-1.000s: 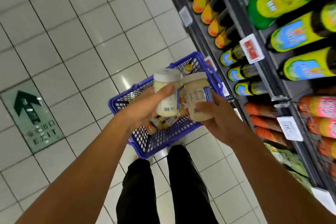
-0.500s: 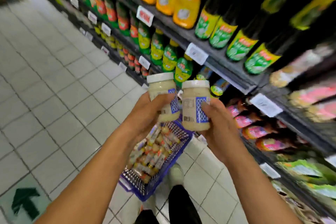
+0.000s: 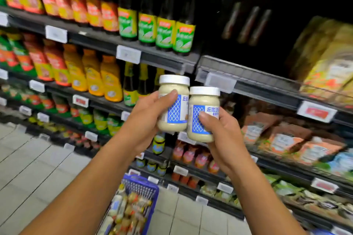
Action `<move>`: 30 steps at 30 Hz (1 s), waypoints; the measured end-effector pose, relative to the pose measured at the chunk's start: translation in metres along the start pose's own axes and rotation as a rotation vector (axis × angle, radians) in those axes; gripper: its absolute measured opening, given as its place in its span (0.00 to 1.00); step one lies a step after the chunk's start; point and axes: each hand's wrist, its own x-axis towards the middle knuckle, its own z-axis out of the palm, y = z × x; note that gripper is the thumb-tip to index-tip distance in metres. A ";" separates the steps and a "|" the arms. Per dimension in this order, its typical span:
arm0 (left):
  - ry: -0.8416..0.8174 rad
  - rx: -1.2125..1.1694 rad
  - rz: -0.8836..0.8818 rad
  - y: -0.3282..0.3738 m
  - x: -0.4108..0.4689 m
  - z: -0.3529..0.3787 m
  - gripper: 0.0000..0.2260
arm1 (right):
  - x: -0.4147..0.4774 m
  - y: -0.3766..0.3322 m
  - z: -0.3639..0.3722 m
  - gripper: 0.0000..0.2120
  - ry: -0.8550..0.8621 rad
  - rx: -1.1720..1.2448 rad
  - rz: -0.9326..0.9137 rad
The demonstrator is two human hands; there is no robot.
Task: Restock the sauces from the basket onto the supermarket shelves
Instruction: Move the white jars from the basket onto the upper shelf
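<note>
Two jars touch side by side before the shelves (image 3: pixel 168 59): our left hand (image 3: pixel 145 120) clamps the left jar (image 3: pixel 172 105), our right hand (image 3: pixel 223 139) the right jar (image 3: pixel 203 114). Glass could knock together and slip. Our basket (image 3: pixel 141 189) sits at six o'clock.

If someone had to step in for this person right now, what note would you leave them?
Left hand: holds a white-lidded jar.
Right hand: holds a matching second jar, the two side by side, upright, in front of the shelves.
Basket: on the floor below, full of other sauces.
Done: both jars are out of the basket.
Left: shelve both jars, then empty the basket.
</note>
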 end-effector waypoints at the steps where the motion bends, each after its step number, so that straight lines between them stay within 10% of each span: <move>1: -0.026 -0.023 -0.004 0.006 0.003 0.014 0.19 | -0.003 -0.012 -0.008 0.24 0.035 -0.004 -0.027; 30: -0.385 0.246 0.383 0.117 0.070 0.282 0.20 | -0.018 -0.259 -0.175 0.27 0.111 -0.100 -0.498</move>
